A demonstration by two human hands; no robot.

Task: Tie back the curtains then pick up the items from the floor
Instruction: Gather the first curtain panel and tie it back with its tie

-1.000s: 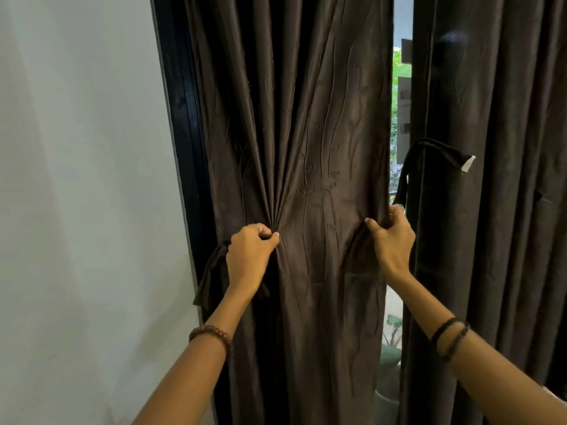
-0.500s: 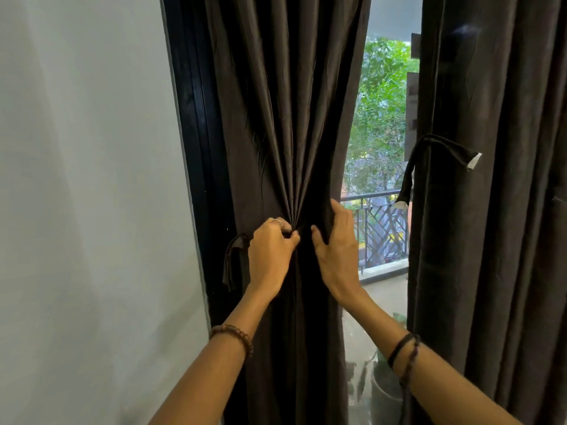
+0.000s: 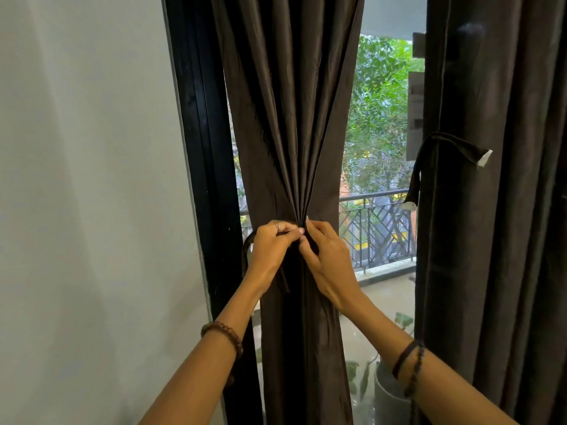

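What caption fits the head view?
Both hands, left and right, pinch the gathered left curtain at the window.

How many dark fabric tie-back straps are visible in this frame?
2. One dark fabric tie-back strap loops behind the left hand at the gathered dark brown curtain; the other hangs loose on the right-side dark curtain. Others may be hidden.

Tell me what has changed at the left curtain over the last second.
The right hand swept the left curtain leftward from its outer edge to meet the left hand, bunching it and opening the view to the balcony. The left hand kept its grip on the gathered folds. The right curtain's tie-back hangs unchanged.
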